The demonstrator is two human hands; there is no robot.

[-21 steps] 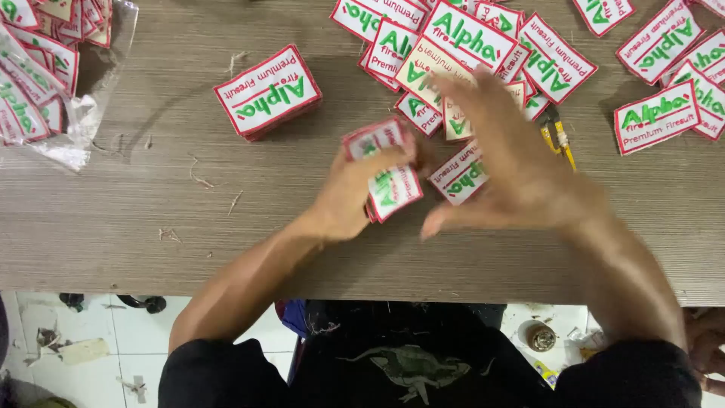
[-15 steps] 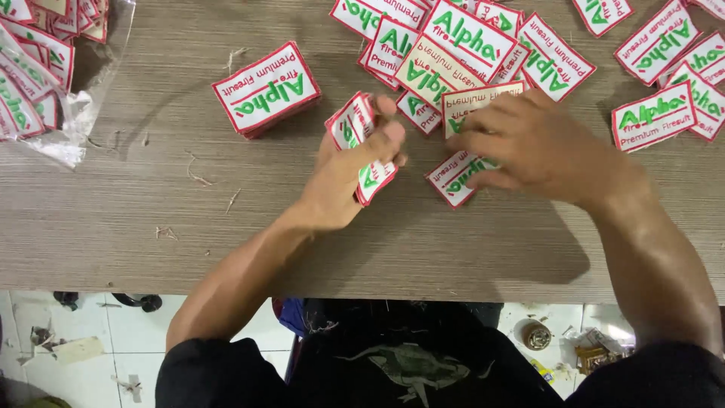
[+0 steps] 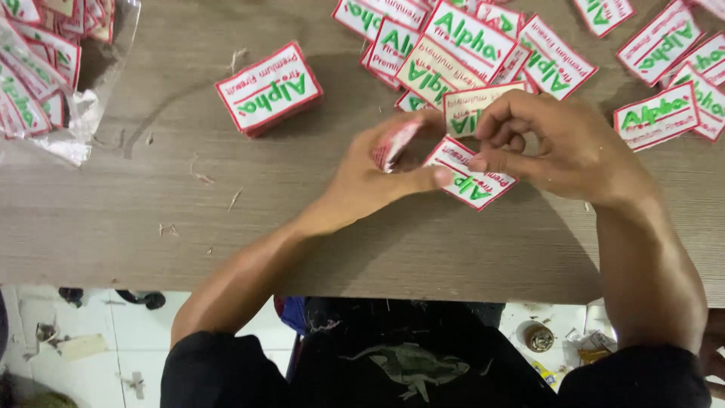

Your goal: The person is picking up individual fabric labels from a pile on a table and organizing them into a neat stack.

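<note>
My left hand [image 3: 377, 170] curls closed around a small stack of labels [image 3: 393, 142], held on edge mid-table. My right hand [image 3: 559, 147] pinches one label [image 3: 468, 112] just right of it, above another label [image 3: 470, 175] lying flat on the wooden table [image 3: 226, 219].

In our left hand [image 3: 377, 177]: small label bundle [image 3: 393, 142], edge-on, white with red border.
Under our right hand [image 3: 563, 147]: one flat label [image 3: 468, 175], white, red, green.
Centre-left: neat stack [image 3: 268, 89].
Top right: loose labels [image 3: 657, 113] scattered.
Top left: clear bag of labels [image 3: 38, 83].
</note>
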